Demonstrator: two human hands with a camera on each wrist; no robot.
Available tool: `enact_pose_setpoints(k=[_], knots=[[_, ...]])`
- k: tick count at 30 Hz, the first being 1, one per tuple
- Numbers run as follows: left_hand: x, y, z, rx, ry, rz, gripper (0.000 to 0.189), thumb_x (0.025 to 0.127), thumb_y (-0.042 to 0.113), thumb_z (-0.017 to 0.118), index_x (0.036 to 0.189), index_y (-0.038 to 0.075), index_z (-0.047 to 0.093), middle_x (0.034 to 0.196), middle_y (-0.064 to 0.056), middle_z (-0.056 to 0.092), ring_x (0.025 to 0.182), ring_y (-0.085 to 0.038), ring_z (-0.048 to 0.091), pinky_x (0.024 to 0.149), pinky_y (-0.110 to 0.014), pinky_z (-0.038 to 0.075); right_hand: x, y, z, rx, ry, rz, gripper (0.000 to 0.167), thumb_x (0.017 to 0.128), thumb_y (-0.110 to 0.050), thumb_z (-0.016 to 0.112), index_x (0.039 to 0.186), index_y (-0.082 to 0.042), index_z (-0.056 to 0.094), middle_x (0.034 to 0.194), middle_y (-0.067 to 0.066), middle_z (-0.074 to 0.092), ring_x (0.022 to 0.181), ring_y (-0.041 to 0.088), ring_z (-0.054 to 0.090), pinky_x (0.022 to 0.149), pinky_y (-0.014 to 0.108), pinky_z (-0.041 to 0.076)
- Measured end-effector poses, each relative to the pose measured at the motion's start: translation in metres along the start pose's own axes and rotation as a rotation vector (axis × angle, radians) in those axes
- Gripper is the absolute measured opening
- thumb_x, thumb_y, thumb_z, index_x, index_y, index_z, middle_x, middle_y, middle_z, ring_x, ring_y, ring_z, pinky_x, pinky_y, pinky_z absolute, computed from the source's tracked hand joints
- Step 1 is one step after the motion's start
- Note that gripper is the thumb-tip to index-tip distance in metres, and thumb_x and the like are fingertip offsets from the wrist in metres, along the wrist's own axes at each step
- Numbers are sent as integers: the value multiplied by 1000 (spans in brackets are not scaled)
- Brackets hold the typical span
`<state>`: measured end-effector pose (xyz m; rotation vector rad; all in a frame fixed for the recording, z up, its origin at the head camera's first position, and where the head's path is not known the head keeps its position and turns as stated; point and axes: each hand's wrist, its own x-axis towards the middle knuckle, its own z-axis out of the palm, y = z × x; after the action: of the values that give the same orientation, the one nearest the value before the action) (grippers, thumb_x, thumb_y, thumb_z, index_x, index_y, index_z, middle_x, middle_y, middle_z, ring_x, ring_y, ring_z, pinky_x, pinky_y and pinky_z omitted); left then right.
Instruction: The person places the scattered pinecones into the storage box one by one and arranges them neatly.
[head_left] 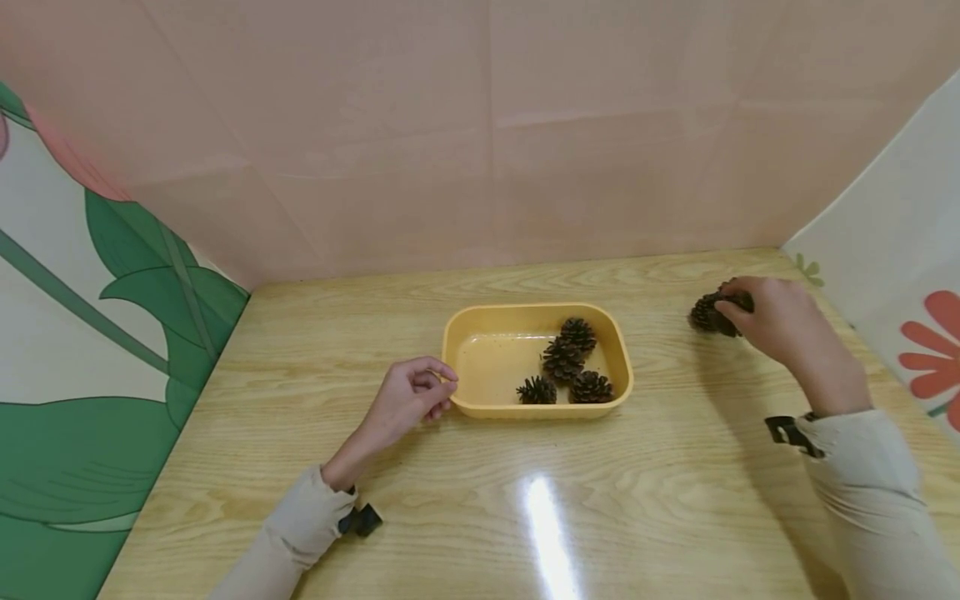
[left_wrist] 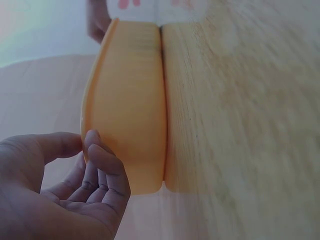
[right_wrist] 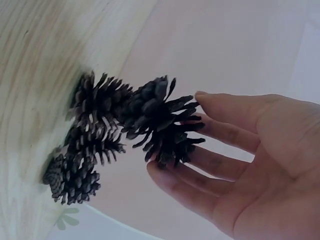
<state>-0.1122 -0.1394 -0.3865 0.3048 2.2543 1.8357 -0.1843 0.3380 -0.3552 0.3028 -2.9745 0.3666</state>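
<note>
At the left end of a yellow plastic tub [head_left: 536, 412], my left hand [head_left: 408, 393] pinches the rim between thumb and fingers; the left wrist view shows that hand [left_wrist: 70, 185] against the tub's side wall [left_wrist: 127, 100]. Several brown pine cones [head_left: 562, 358] lie inside the tub, toward its right half. Off to the right, my right hand [head_left: 783, 321] holds a pine cone [right_wrist: 162, 125] by its scales between thumb and fingers. Beneath and beside the held cone, more pine cones [right_wrist: 95, 142] stand on the table, partly hidden by the hand in the head view.
The wood-grain table [head_left: 420, 517] carries a bright light reflection at its front. A pinkish sheet [head_left: 465, 150] closes off the back. Panels with a leaf print [head_left: 172, 325] at the left and a flower print [head_left: 930, 342] at the right border the table.
</note>
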Motion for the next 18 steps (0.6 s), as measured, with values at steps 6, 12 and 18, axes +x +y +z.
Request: enact_pose_setpoints(k=[6, 12, 18], knots=[[0, 0, 0, -3, -4, 11, 7, 95, -2, 63, 99, -6, 66, 76, -32, 63, 55, -22, 57, 49, -29, 48, 0, -11, -3, 2, 88, -57, 28, 97, -16, 66, 108, 10, 68, 99, 32, 68, 73, 40, 64, 68, 59, 49], [3, -7, -1, 13, -3, -3, 8, 95, -2, 63, 100, -7, 66, 76, -31, 64, 56, -22, 56, 50, -30, 48, -1, -23, -8, 17, 88, -57, 34, 98, -21, 66, 111, 10, 67, 104, 32, 67, 81, 42, 64, 73, 60, 48], [10, -25, -3, 15, 0, 1, 15, 96, 3, 64, 106, -8, 66, 75, -26, 65, 55, -20, 56, 49, -29, 48, -1, -34, -13, 31, 88, -51, 39, 99, -26, 64, 116, 9, 66, 109, 33, 66, 86, 44, 64, 75, 61, 48]])
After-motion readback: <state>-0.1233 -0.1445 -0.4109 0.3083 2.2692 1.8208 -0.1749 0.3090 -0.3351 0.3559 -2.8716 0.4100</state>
